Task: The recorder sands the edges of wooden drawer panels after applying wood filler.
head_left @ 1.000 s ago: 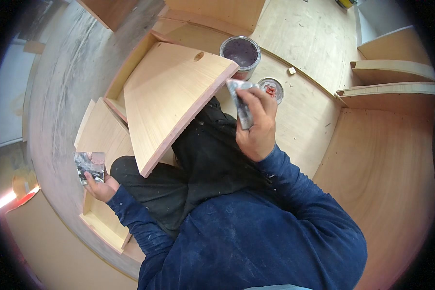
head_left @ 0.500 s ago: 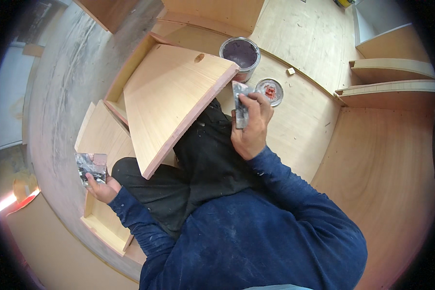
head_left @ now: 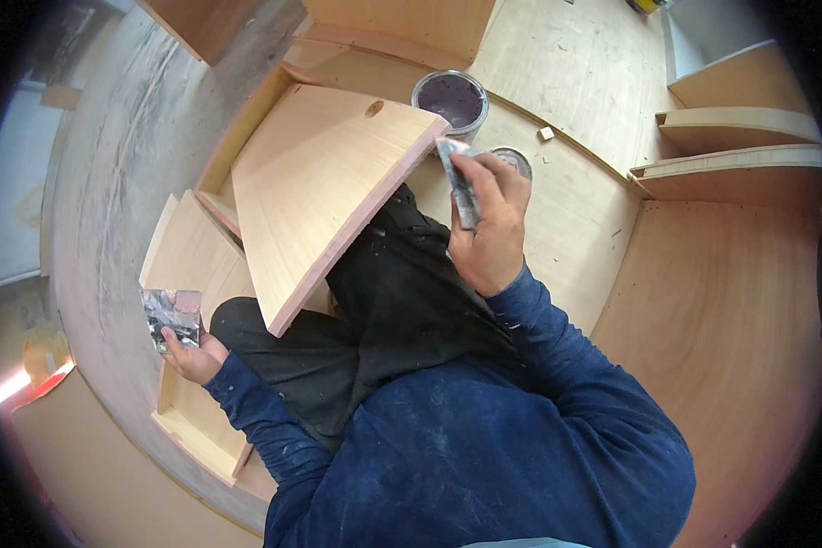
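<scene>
My right hand [head_left: 491, 224] grips a smeared metal putty knife [head_left: 460, 187], tilted with its blade near the far right corner of a wooden panel [head_left: 329, 183]. Pinkish filler coats the panel's right edge. The panel leans over my legs and is propped on other wooden pieces. On the left, my left hand [head_left: 194, 356] is closed on a flat metal plate [head_left: 171, 315] with pink filler at its upper corner. Beyond the panel stands an open can [head_left: 450, 102] with dark, purplish insides. A round lid [head_left: 513, 162] lies beside it, partly covered by my right hand.
A small wood block [head_left: 546, 133] lies on the plywood right of the can. Curved wooden pieces [head_left: 740, 173] stand at the right by a large panel [head_left: 721, 338]. More wooden frames [head_left: 201, 425] lie at my left on the grey floor [head_left: 110, 237].
My right hand has moved slightly right and turned, tilting the putty knife closer to the panel's edge and covering more of the lid. My left hand is nearly still.
</scene>
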Available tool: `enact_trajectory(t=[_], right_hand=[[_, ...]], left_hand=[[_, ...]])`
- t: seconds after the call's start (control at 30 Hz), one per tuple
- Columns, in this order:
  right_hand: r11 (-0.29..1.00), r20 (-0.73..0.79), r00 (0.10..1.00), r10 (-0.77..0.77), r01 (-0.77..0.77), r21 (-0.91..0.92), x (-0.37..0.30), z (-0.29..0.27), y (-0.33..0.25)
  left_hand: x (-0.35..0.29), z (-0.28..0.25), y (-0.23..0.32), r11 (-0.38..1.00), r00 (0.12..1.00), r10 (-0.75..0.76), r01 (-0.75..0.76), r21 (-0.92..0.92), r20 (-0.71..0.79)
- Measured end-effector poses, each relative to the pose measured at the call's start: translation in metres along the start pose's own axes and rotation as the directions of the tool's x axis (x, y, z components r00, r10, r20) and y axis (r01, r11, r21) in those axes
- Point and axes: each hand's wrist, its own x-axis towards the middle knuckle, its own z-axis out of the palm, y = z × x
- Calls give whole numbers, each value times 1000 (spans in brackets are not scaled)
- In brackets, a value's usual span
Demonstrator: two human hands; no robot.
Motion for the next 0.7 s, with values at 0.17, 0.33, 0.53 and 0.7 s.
enact_trajectory(t=[0.17, 0.33, 0.53, 0.7], right_hand=[[1000, -72, 997, 10, -12, -26, 6, 6, 6], [998, -52, 999, -10, 7, -65, 4, 11, 1], [999, -27, 1000, 5, -6, -44, 7, -1, 5], [998, -22, 1000, 0, -1, -57, 7, 8, 0]], left_hand=[[7, -11, -8, 1000, 1000, 11, -11, -4, -20], [13, -26, -14, 972, 983, 116, -142, 189, 142], [17, -36, -20, 961, 992, 122, -129, 243, 45], [19, -34, -14, 995, 993, 34, -44, 86, 115]])
